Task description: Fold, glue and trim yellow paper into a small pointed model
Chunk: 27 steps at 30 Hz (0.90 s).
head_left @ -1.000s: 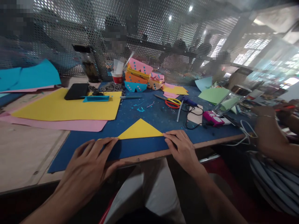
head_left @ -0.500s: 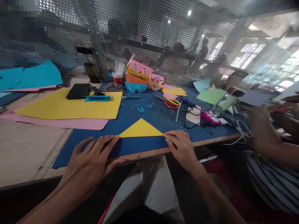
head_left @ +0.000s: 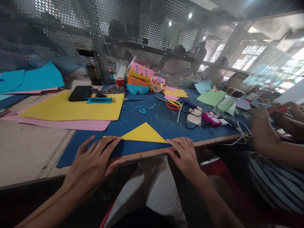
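A folded yellow sheet of paper (head_left: 145,133) lies near the table's front edge, its peak pointing away from me and its fold facing me. My left hand (head_left: 95,155) rests over its left end with the fingers stretched forward and the thumb spread apart, hiding that part of the sheet. At the right corner, my right hand (head_left: 184,155) has its fingers close together on the paper's tip, the thumb just below. A blue mat (head_left: 133,148) lies beneath the sheet.
Yellow and pink sheets (head_left: 71,109) lie left, with a black phone (head_left: 80,93) on top. Scissors (head_left: 173,104), a glue gun (head_left: 188,103) with its cable, and a glass jar (head_left: 226,103) stand or lie right. Folded paper pieces (head_left: 140,79) sit behind. Another person's arm (head_left: 263,129) is at the right.
The yellow paper has turned slightly, its right corner a little nearer to me. My right hand has moved slightly with it. The view has shifted a little.
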Motion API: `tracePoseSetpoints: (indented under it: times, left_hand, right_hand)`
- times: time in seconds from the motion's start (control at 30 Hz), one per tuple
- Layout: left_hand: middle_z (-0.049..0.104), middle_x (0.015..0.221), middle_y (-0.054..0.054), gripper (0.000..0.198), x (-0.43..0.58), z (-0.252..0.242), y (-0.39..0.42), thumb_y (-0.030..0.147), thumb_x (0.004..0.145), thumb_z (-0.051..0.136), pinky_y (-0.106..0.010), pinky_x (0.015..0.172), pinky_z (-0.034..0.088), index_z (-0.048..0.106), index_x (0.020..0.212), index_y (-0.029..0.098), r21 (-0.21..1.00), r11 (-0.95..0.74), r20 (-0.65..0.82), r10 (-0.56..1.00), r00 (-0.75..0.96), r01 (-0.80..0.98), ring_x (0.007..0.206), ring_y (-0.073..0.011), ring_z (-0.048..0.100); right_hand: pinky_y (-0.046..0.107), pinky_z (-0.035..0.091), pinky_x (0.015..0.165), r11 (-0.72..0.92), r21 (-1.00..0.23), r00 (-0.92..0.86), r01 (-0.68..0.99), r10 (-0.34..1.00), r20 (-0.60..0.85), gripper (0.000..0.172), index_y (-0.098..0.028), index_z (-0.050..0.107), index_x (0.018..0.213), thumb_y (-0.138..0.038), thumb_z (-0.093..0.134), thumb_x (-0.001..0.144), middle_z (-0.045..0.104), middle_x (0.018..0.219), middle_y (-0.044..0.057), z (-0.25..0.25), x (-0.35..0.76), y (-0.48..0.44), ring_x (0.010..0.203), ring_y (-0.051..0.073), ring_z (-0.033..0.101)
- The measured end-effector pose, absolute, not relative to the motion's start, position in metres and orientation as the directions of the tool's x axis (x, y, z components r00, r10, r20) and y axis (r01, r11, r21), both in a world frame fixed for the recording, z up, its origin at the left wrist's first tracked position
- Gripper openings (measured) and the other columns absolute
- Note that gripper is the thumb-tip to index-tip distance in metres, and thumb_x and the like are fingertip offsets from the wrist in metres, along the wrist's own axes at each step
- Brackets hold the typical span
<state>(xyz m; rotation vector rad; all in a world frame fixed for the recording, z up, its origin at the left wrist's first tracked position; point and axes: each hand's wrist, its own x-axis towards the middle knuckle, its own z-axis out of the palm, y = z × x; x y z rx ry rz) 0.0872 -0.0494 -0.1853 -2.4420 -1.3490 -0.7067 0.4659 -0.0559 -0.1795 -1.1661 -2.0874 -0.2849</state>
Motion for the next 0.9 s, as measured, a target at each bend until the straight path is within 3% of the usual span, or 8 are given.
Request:
tracePoseSetpoints:
  times: [0.17, 0.3, 0.37, 0.43, 0.5, 0.63, 0.73, 0.9]
  left_hand:
    - [0.074, 0.155, -0.022, 0.069, 0.088, -0.185, -0.047, 0.068, 0.119, 0.037, -0.069, 0.13, 0.038, 0.058, 0.164, 0.02, 0.037, -0.534, 0.527, 0.729, 0.438, 0.845, 0.139, -0.0433, 0.072]
    - [0.072, 0.157, -0.02, 0.063, 0.092, -0.182, -0.054, 0.065, 0.12, 0.04, -0.066, 0.13, 0.041, 0.06, 0.162, 0.022, 0.08, -0.552, 0.567, 0.71, 0.418, 0.83, 0.145, -0.0415, 0.069]
    - [0.075, 0.155, -0.016, 0.048, 0.098, -0.178, -0.063, 0.056, 0.12, 0.049, -0.062, 0.126, 0.048, 0.069, 0.152, 0.026, 0.161, -0.558, 0.616, 0.701, 0.359, 0.814, 0.144, -0.0392, 0.07]
    - [0.084, 0.133, -0.011, 0.03, 0.108, -0.171, -0.076, 0.047, 0.116, 0.059, -0.056, 0.113, 0.058, 0.081, 0.128, 0.03, 0.301, -0.532, 0.653, 0.72, 0.235, 0.792, 0.126, -0.0352, 0.078]
    - [0.088, 0.114, -0.006, 0.031, 0.121, -0.162, -0.086, 0.053, 0.114, 0.063, -0.046, 0.099, 0.066, 0.084, 0.113, 0.03, 0.511, -0.517, 0.561, 0.806, 0.189, 0.687, 0.107, -0.0298, 0.083]
    - [0.092, 0.11, -0.006, 0.043, 0.151, -0.144, -0.089, 0.066, 0.104, 0.071, -0.042, 0.094, 0.073, 0.087, 0.117, 0.028, 0.887, -0.258, 0.229, 0.966, 0.122, 0.383, 0.107, -0.0302, 0.088]
    - [0.093, 0.104, -0.006, 0.037, 0.166, -0.138, -0.083, 0.06, 0.097, 0.079, -0.039, 0.087, 0.074, 0.088, 0.108, 0.026, 0.964, -0.168, 0.152, 0.984, 0.09, 0.208, 0.098, -0.0285, 0.089]
    - [0.09, 0.089, -0.006, 0.028, 0.178, -0.136, -0.074, 0.051, 0.088, 0.086, -0.034, 0.071, 0.07, 0.086, 0.092, 0.023, 0.985, -0.136, 0.13, 0.99, 0.058, 0.11, 0.078, -0.024, 0.085]
  right_hand:
    - [0.051, 0.053, 0.116, 0.613, -0.13, -0.361, 0.779, 0.609, 0.707, 0.018, -0.027, 0.078, 0.132, -0.027, 0.073, 0.115, 0.082, 0.109, 0.005, -0.186, 0.466, -0.067, 0.106, 0.025, 0.076]
    - [0.051, 0.055, 0.112, 0.622, -0.169, -0.301, 0.764, 0.576, 0.76, 0.024, -0.03, 0.079, 0.123, -0.012, 0.071, 0.11, 0.083, 0.105, 0.002, -0.191, 0.459, -0.073, 0.101, 0.023, 0.078]
    - [0.049, 0.057, 0.104, 0.607, -0.184, -0.239, 0.773, 0.548, 0.802, 0.026, -0.031, 0.08, 0.121, -0.01, 0.073, 0.107, 0.082, 0.1, 0.002, -0.193, 0.452, -0.079, 0.097, 0.023, 0.078]
    - [0.047, 0.057, 0.097, 0.583, -0.2, -0.167, 0.788, 0.514, 0.842, 0.027, -0.03, 0.079, 0.121, -0.009, 0.076, 0.104, 0.079, 0.094, 0.001, -0.195, 0.442, -0.086, 0.089, 0.022, 0.076]
    - [0.048, 0.057, 0.097, 0.568, -0.202, -0.12, 0.798, 0.479, 0.87, 0.028, -0.032, 0.078, 0.12, -0.008, 0.075, 0.104, 0.077, 0.09, -0.001, -0.196, 0.429, -0.093, 0.082, 0.021, 0.074]
    - [0.049, 0.055, 0.099, 0.577, -0.179, -0.112, 0.797, 0.433, 0.894, 0.029, -0.033, 0.075, 0.116, -0.007, 0.074, 0.104, 0.077, 0.086, -0.002, -0.196, 0.406, -0.104, 0.075, 0.02, 0.073]
    - [0.05, 0.055, 0.1, 0.589, -0.172, -0.112, 0.79, 0.415, 0.903, 0.032, -0.034, 0.075, 0.119, -0.007, 0.076, 0.102, 0.078, 0.084, -0.003, -0.196, 0.397, -0.107, 0.073, 0.02, 0.073]
    - [0.053, 0.055, 0.103, 0.616, -0.154, -0.151, 0.772, 0.413, 0.898, 0.036, -0.038, 0.075, 0.126, -0.011, 0.077, 0.103, 0.08, 0.085, -0.005, -0.195, 0.393, -0.105, 0.071, 0.02, 0.072]
